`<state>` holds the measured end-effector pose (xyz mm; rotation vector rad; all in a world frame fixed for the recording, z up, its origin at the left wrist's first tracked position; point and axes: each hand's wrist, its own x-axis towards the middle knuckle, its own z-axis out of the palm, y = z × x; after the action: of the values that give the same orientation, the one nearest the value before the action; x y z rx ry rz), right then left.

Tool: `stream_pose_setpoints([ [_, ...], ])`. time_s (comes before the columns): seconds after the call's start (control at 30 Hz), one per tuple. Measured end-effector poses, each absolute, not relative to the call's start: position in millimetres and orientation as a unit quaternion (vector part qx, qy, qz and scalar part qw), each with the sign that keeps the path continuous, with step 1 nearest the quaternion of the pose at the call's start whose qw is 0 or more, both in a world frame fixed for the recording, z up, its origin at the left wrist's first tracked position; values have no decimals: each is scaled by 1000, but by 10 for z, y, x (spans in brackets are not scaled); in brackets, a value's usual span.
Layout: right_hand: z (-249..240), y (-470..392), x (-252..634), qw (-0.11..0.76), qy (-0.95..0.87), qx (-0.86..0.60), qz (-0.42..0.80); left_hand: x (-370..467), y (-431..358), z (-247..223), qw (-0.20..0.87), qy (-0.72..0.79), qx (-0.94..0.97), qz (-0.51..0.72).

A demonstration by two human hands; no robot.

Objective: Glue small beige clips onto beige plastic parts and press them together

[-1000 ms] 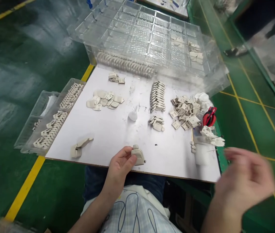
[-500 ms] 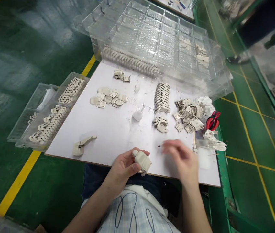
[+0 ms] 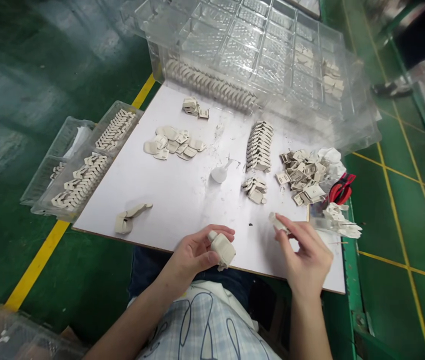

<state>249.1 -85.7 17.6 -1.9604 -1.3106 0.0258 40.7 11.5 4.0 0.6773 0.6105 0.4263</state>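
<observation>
Near the front edge of the white board (image 3: 182,200), my left hand (image 3: 197,255) is closed round a beige plastic part (image 3: 223,249), its rounded face up. To the right, my right hand (image 3: 304,250) pinches a small pale piece (image 3: 278,221) between thumb and fingers, a little above the board. A small dark speck (image 3: 250,224) lies between the hands. Beyond them stand a stacked row of beige parts (image 3: 259,147) and a small cluster of parts (image 3: 255,190). A loose pile of square beige pieces (image 3: 304,175) is at the right.
Clear compartment trays (image 3: 235,40) are stacked at the back. Flat beige pieces (image 3: 173,142), a white round item (image 3: 219,174) and a bent part (image 3: 132,218) lie on the board. Red-handled pliers (image 3: 342,189) are at the right edge. Filled trays (image 3: 85,175) stand at the left.
My right hand has moved right and now holds a small pale piece. My left hand keeps its part. The whole view has shifted slightly.
</observation>
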Motion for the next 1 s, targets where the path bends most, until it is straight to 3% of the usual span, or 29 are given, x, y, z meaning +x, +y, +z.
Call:
stream_pose_setpoints([
  [0.23,197,-730,1970,406,-654,-637,42,401,23,101,913,253,253,198],
  [0.4,303,-360,2007,433,-591,-668,129,216,104,31,892,301,166,294],
  [0.57,254,367,2080,291,-555,-776,73,172,112,-67,905,258,107,321],
  [0.63,229,530,2085,271,-567,-773,91,202,84,-93,913,238,82,320],
  [0.7,235,534,2094,326,-554,-757,117,235,61,-105,921,223,59,313],
  [0.87,318,100,2198,556,-444,-658,247,274,77,-101,934,189,39,300],
  [1.0,338,-141,2326,619,-357,-631,300,275,100,-106,937,181,32,298],
])
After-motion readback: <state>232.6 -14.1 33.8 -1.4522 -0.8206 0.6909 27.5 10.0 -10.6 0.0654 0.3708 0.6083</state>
